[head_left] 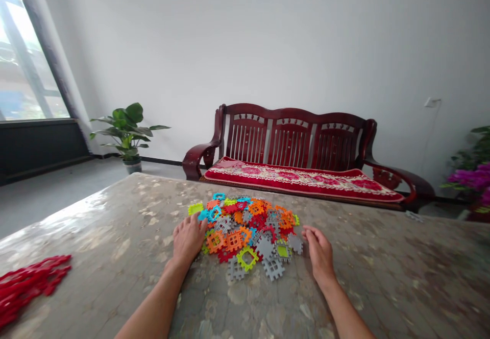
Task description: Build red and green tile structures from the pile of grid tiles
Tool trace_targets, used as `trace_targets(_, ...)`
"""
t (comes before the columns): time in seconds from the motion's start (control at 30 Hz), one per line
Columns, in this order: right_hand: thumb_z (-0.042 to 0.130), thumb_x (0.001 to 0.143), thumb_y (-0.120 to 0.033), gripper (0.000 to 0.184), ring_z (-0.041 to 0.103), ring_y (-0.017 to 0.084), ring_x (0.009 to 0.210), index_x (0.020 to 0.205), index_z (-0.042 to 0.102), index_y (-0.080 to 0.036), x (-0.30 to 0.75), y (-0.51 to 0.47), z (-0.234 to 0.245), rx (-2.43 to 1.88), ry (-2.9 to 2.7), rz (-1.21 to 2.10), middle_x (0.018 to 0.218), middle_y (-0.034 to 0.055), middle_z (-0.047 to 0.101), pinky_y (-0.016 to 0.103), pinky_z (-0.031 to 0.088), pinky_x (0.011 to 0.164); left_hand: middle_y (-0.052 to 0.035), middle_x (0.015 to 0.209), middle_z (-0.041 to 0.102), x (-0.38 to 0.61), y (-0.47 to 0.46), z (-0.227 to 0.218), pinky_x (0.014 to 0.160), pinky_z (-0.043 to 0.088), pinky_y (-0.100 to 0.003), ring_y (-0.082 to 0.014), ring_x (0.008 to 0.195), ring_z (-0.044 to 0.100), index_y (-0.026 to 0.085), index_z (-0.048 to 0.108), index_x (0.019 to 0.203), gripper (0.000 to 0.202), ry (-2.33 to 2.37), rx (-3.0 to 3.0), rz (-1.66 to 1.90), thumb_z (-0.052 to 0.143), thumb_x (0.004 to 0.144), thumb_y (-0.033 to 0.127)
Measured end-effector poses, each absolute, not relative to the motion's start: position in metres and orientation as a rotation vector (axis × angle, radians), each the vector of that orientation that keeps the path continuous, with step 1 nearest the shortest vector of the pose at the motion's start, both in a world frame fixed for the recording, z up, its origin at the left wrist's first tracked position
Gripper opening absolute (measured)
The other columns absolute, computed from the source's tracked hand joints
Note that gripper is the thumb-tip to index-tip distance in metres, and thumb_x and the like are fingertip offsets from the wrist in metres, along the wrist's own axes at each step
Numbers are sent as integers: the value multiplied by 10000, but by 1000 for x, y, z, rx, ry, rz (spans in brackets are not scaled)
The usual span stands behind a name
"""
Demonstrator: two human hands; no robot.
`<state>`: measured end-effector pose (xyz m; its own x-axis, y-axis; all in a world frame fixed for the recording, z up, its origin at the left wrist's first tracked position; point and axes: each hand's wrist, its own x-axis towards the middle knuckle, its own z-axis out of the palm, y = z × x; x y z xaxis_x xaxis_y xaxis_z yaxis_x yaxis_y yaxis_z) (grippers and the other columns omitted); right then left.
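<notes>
A loose heap of plastic interlocking building tiles point(248, 232) in orange, grey, red, blue and lime green lies on the table. The tiles have notched edges; several are window-like frames and a few are solid. My left hand point(189, 238) rests palm down against the heap's left side, its fingers spread and touching a blue tile point(209, 215). On the other side, my right hand point(320, 252) is just beside a solid grey tile point(295, 243). Its fingers are loosely bent and a little apart, with nothing visible in them.
A cloth with a floral pattern covers the table point(214, 308). Several red pieces point(32, 283) lie at the left, and a grey piece point(414, 217) is near the far right edge. Beyond the table stand a wooden bench point(291, 140) and a potted plant point(129, 127).
</notes>
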<state>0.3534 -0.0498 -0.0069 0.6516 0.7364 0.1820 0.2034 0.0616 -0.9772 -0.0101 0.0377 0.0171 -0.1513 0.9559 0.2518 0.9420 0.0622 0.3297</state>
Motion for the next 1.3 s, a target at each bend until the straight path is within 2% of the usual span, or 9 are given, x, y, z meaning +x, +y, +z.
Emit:
trace_targets(0.17, 563, 739, -520, 425, 667, 255, 840, 929, 719, -174, 353, -49, -5, -1482, -835, 488, 827, 72, 739, 340, 502, 775, -181, 1287, 629, -8, 41, 22, 1020, 392, -452, -323, 1191, 579, 133, 502, 1385, 559, 2280, 1994, 637, 287, 967, 436)
trace_targets(0.4, 571, 761, -548, 440, 669, 247, 809, 949, 722, -180, 355, -44, -10, -1477, -843, 508, 815, 60, 737, 337, 511, 758, -148, 1302, 622, -9, 43, 20, 1019, 396, -444, -301, 1187, 577, 185, 524, 1372, 517, 2277, 1986, 635, 292, 971, 413)
trace_targets(0.7, 567, 765, -546, 436, 665, 247, 813, 948, 721, -181, 357, -45, -13, -1484, -867, 525, 815, 59, 728, 339, 504, 763, -119, 1275, 624, -10, 40, 22, 1027, 389, -429, -286, 1192, 570, 227, 574, 1320, 473, 2237, 2044, 588, 322, 960, 402)
trace_targets(1.03, 581, 756, -548, 431, 662, 246, 810, 939, 712, -180, 353, -49, -8, -1446, -843, 544, 806, 57, 724, 344, 506, 774, -117, 1248, 630, -12, 42, 21, 990, 422, -425, -286, 1155, 592, 235, 624, 1238, 425, 2204, 2048, 609, 344, 928, 309)
trace_targets(1.3, 598, 746, -575, 467, 654, 241, 819, 967, 708, -178, 357, -50, -13, -1437, -858, 568, 813, 52, 720, 337, 499, 778, -104, 1221, 635, -14, 44, 19, 972, 415, -431, -293, 1141, 581, 243, 649, 1154, 372, 2145, 2048, 617, 382, 901, 299)
